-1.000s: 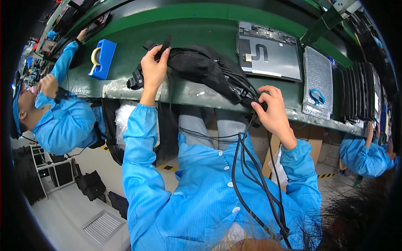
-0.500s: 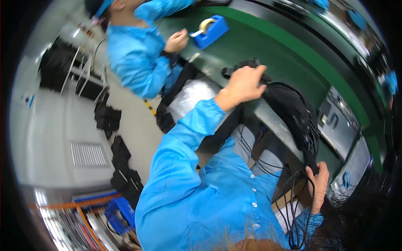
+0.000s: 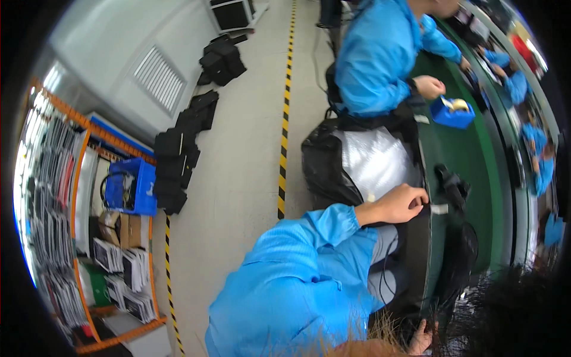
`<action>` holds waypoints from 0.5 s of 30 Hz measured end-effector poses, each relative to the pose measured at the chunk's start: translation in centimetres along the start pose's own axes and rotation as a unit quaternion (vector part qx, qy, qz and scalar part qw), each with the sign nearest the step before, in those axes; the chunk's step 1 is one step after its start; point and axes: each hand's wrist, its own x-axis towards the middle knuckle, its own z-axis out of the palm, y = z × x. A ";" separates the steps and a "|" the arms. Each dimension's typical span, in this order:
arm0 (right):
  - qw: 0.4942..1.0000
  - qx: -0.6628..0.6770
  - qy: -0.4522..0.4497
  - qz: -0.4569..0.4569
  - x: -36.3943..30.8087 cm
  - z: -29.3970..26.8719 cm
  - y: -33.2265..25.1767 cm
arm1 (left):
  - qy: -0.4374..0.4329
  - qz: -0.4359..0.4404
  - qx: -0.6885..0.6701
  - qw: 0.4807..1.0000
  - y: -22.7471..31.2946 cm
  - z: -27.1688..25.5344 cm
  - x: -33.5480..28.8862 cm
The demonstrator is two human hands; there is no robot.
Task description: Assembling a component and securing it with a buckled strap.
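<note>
My left hand (image 3: 397, 204) is over the near rim of a black bag (image 3: 321, 152), beside the bench edge. Its fingers are curled, and what they hold, if anything, is hidden. Clear bubble wrap (image 3: 377, 160) fills the bag's mouth. At the lower edge my right hand (image 3: 420, 340) shows partly behind dark hair, closed at a black cable bundle (image 3: 410, 326). A long black bundle (image 3: 457, 256) runs up the green bench from there. Beyond it lies a black strap-like piece (image 3: 453, 185). Thin black cables (image 3: 385, 271) hang over my lap.
A co-worker in a blue smock (image 3: 375, 59) sits at the bench ahead, near a blue tape dispenser (image 3: 452, 113). Black foam-like pieces (image 3: 172, 160) line the floor at left. An orange-framed shelf (image 3: 77, 238) holds a blue bin (image 3: 140, 187). Striped tape (image 3: 285, 119) marks the floor.
The view has swung left, bringing the shelf and aisle in. My left hand has come off the black piece on the bench to the bag's rim, and its fingers have curled.
</note>
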 end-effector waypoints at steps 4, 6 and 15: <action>0.999 -0.031 -0.013 0.021 2.1 -0.1 -7.1 | 0.086 -0.045 -0.041 0.994 -5.6 -3.9 -4.8; 0.999 -0.045 -0.014 0.024 3.0 -0.2 -8.8 | 0.111 -0.065 -0.071 0.989 -8.4 -5.3 -6.8; 0.995 -0.079 -0.020 0.055 3.9 -0.1 -12.9 | 0.121 -0.189 -0.095 0.970 -15.0 -9.4 -14.0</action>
